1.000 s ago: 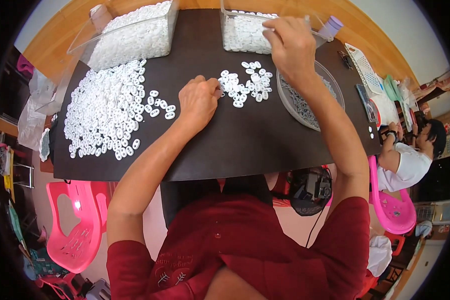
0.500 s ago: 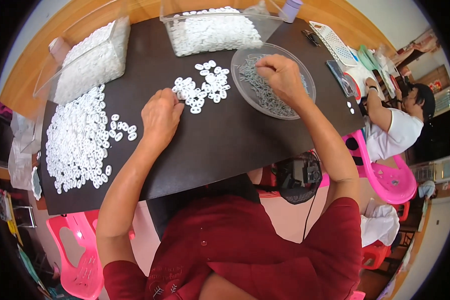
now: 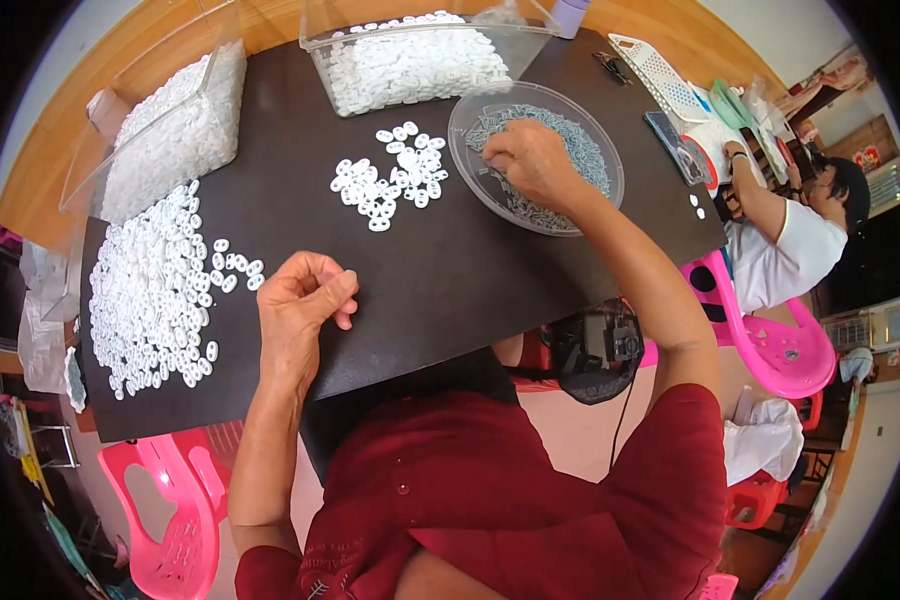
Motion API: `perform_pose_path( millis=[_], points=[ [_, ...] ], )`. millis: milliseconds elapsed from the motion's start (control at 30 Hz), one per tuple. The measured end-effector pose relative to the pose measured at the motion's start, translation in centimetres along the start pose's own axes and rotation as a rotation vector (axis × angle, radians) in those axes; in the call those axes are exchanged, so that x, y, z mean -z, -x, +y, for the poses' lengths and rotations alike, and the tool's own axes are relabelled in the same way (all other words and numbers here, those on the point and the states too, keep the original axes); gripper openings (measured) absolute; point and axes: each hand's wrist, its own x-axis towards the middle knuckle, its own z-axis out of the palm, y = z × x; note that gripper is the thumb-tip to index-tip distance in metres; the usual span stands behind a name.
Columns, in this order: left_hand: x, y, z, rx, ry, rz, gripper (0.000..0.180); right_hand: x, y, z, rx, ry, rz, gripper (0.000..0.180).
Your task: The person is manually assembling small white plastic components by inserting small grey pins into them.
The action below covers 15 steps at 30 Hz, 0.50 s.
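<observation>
My right hand [image 3: 535, 160] reaches over a round clear plastic tub [image 3: 458, 165] of small grey rod-like pieces [image 3: 590, 165]. Its thumb and fingers come together at the pieces; whatever lies between the tips is too small to make out. Near the table's front edge, my left hand [image 3: 305, 298] is held with fingers curled and the thumb bent over toward them, its contents hidden. Beyond it lies a loose cluster of small white oval pieces [image 3: 378, 190], each with two dark-looking holes. A large heap of the same white pieces [image 3: 155, 290] spreads to the left.
Two clear bins [image 3: 425, 75] [image 3: 175, 130] of white pieces stand along the dark table's [image 3: 430, 290] back and left. A phone [image 3: 673, 145], a perforated white tray [image 3: 660, 80] and a purple bottle [image 3: 568, 18] are at the right. A co-worker [image 3: 785, 240] sits there beside a pink chair [image 3: 785, 350].
My left hand has drawn back from the white cluster toward the front edge, its thumb now showing. The right hand stays over the tub, fingertips slightly lower among the grey pieces.
</observation>
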Motion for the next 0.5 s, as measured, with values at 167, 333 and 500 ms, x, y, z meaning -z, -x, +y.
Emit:
perform_pose_path(
  millis=[167,333,500],
  points=[
    [0.5,0.8,-0.9,-0.034,0.102,0.006,0.008,-0.3,0.5,0.3,0.024,-0.072,0.021,0.006],
    [0.6,1.7,-1.4,-0.031,0.095,0.072,0.012,-0.4,0.6,-0.6,0.023,0.008,-0.053,0.005],
    [0.7,2.3,-1.8,-0.027,0.103,0.063,0.009,-1.1,0.6,-0.6,0.066,0.106,-0.069,0.004]
  ],
)
